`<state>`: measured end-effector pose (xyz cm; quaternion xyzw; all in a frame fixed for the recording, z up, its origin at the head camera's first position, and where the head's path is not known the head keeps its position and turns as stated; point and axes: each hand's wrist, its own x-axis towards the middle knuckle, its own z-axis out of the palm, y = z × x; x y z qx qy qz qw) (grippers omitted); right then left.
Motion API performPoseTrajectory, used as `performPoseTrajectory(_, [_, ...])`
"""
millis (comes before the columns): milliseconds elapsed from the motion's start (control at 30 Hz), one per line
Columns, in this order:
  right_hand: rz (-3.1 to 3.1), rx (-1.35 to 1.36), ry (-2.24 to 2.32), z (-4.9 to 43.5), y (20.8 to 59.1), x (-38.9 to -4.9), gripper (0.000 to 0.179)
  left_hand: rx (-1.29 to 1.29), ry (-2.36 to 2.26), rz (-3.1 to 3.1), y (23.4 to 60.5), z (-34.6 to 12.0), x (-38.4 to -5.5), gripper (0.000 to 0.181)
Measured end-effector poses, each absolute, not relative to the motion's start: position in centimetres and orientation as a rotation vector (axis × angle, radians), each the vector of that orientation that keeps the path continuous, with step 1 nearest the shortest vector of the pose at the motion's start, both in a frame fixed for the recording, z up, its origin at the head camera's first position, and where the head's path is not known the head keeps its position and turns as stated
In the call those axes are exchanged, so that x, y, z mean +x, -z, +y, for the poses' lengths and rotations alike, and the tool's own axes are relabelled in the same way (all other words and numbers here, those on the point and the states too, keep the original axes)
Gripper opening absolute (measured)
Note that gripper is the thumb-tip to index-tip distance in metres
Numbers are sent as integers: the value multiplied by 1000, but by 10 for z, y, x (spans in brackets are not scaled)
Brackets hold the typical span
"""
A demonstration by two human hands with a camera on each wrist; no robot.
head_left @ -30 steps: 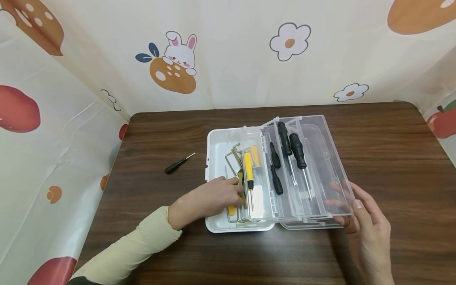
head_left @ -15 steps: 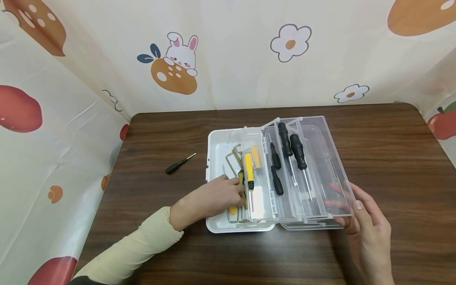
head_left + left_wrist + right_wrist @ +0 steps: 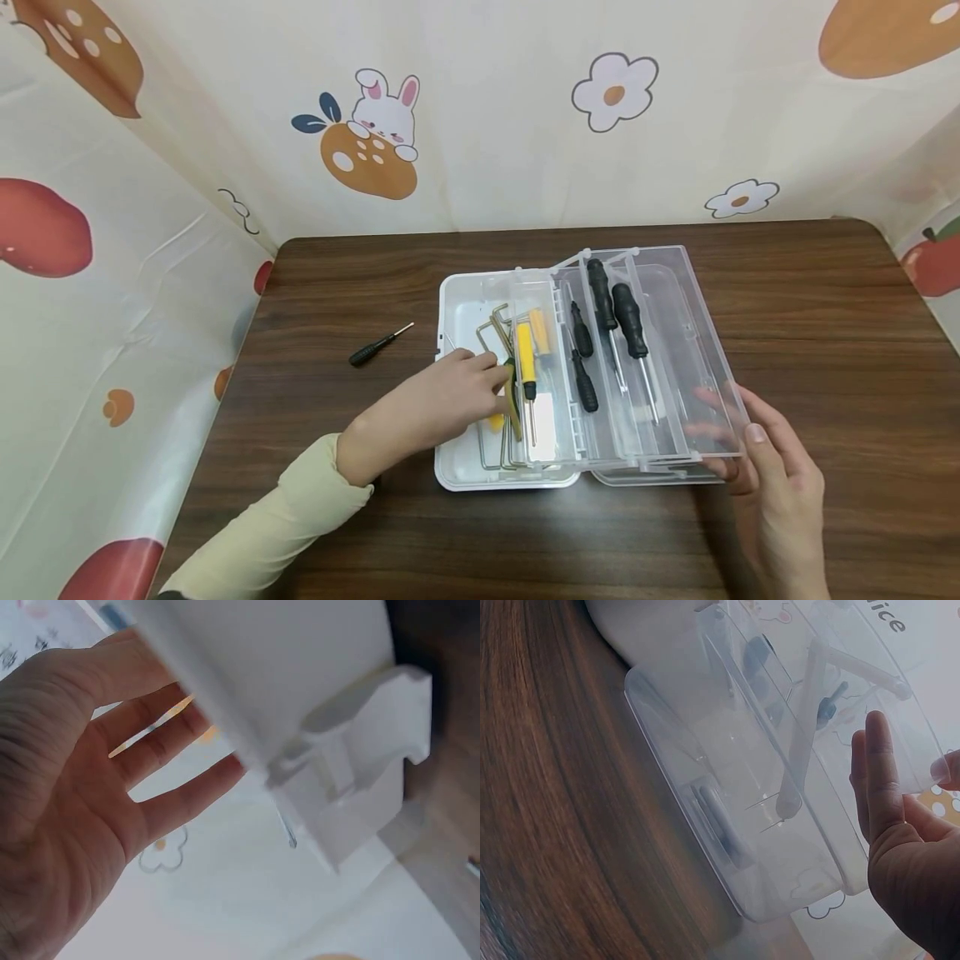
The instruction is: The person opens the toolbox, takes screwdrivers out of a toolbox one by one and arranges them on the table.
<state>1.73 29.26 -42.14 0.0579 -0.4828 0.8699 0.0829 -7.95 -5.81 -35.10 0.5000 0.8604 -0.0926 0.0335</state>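
Note:
My left hand (image 3: 453, 398) is inside the white box (image 3: 459, 477), its fingers on a yellow-handled screwdriver. The yellow handle (image 3: 496, 422) shows below the fingers and the thin shaft (image 3: 285, 825) sticks out past the box wall in the left wrist view. Beside the fingertips lie green-and-yellow pliers (image 3: 515, 408). My right hand (image 3: 783, 475) grips the near right corner of the clear tray (image 3: 686, 367), thumb above and fingers beneath. Two large black screwdrivers (image 3: 628, 321) and two small black ones (image 3: 583, 382) lie in the tray.
A small black screwdriver (image 3: 371, 348) lies on the wooden table (image 3: 360, 283), left of the box. Several hex keys (image 3: 491, 333) and another yellow screwdriver (image 3: 527, 358) are in the box, partly under the tray. A printed curtain (image 3: 480, 150) hangs behind the table.
My left hand has drawn slightly left and up. The yellow-handled screwdriver has shifted with it, its shaft swinging left toward the box's rim. My right hand and the tray stay in place.

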Motion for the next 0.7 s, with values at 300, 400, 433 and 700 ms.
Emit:
performPoseTrajectory(300, [-1416,190,-2607,293,423,18,46,1559,218,2868,336,-73,-82,30])
performPoseTrajectory(400, [-1424,181,-2600,293,423,18,45,1498,161,2939,333,-80,-83,35])
performPoseTrajectory(433, [-1423,186,-2602,293,423,18,46,1476,142,2962,332,-83,-83,37])
performPoseTrajectory(700, [-1403,223,-2618,294,423,17,46,1254,-13,3176,328,-107,-83,30])
